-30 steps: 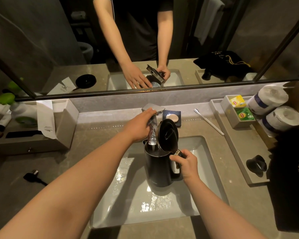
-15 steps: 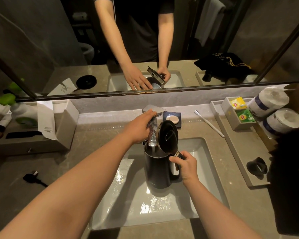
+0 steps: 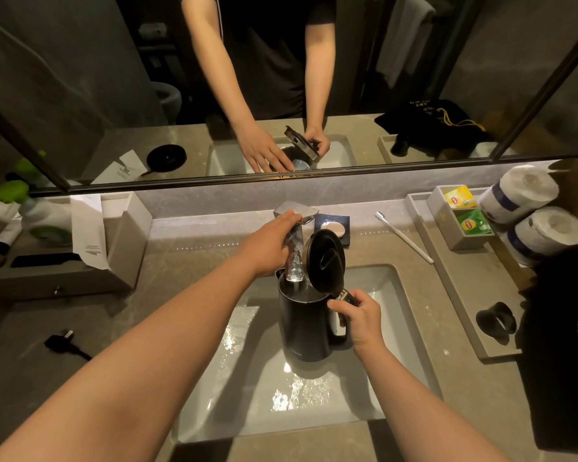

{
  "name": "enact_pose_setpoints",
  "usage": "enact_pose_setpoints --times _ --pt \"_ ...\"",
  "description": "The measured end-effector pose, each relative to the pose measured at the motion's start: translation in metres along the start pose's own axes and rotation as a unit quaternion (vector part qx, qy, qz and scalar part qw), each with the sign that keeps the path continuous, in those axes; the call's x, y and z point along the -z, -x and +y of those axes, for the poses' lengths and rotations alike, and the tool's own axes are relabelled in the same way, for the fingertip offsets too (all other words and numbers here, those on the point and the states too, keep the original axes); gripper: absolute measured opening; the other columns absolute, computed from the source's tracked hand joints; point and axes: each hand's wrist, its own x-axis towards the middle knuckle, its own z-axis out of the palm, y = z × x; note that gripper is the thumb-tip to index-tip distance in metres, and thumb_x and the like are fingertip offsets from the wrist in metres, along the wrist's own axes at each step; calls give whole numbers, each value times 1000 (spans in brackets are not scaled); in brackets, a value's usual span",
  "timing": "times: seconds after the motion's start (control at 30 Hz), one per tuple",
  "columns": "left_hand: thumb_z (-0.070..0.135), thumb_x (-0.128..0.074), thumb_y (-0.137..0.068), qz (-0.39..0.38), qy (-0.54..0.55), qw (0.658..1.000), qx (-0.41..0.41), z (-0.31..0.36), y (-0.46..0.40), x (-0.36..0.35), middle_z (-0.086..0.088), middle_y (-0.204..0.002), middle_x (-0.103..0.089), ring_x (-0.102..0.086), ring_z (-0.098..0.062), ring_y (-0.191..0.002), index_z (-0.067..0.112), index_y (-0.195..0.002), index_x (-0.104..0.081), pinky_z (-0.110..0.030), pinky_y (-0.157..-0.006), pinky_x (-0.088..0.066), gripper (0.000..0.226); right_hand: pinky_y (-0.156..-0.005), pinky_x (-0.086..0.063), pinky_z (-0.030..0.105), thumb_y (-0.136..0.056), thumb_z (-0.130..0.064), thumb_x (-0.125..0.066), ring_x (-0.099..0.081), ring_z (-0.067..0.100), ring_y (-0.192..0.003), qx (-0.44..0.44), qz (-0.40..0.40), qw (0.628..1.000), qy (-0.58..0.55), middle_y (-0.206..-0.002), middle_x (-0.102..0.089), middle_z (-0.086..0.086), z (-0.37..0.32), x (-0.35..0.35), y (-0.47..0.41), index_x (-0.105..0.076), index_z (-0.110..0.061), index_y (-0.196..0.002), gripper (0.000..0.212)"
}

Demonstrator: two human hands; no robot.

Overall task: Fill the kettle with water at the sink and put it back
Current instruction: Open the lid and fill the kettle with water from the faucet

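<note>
A black electric kettle (image 3: 302, 325) stands upright in the white sink basin (image 3: 394, 295), its lid (image 3: 324, 260) swung open. My right hand (image 3: 359, 320) grips the kettle's handle. Water runs from the chrome faucet (image 3: 294, 243) into the kettle's mouth. My left hand (image 3: 269, 243) rests on the faucet lever, fingers laid over its top. The kettle's round base is visible only in the mirror (image 3: 166, 158), on the counter to the left.
A power plug (image 3: 62, 341) lies on the left counter. A grey organiser box (image 3: 127, 235) with papers stands at back left. A soap dish (image 3: 334, 226), a toothbrush (image 3: 402, 240), a tray (image 3: 461, 295) with tea bags, and paper rolls (image 3: 531, 208) sit on the right.
Both hands and the kettle stay where they were; water keeps running into the kettle.
</note>
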Motion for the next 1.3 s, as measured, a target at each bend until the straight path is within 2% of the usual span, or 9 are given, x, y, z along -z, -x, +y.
enact_pose_setpoints --times 0.57,0.93,1.1,1.3 --pt "15 -58 -93 -5 0 1000 2 2 -1 0 4 -162 -27 -36 -22 -142 31 -152 -29 -45 -110 -40 67 -54 -43 36 -54 -23 -81 -49 28 -60 -2 1 1000 0 -58 -53 6 1 -1 0 -57 -6 -67 33" --pt "15 -55 -94 2 0 1000 8 3 2 0 3 -164 -20 -28 -21 -146 29 -154 -26 -40 -114 -32 69 -57 -43 36 -56 -22 -81 -50 27 -61 6 4 1000 -4 -55 -54 0 3 1 1 -58 -10 -63 27" --pt "18 -57 -94 -2 5 1000 3 5 2 2 2 -164 -22 -29 -21 -146 27 -154 -28 -40 -115 -31 67 -59 -42 39 -56 -19 -81 -49 29 -62 4 -3 1000 -17 -61 -53 10 2 2 1 -60 4 -70 34" --pt "19 -56 -95 -2 4 1000 7 5 3 2 2 -164 -21 -28 -21 -146 27 -154 -28 -41 -115 -31 66 -60 -43 39 -56 -20 -81 -49 30 -63 0 -2 1000 -13 -62 -53 10 2 2 1 -60 5 -73 36"
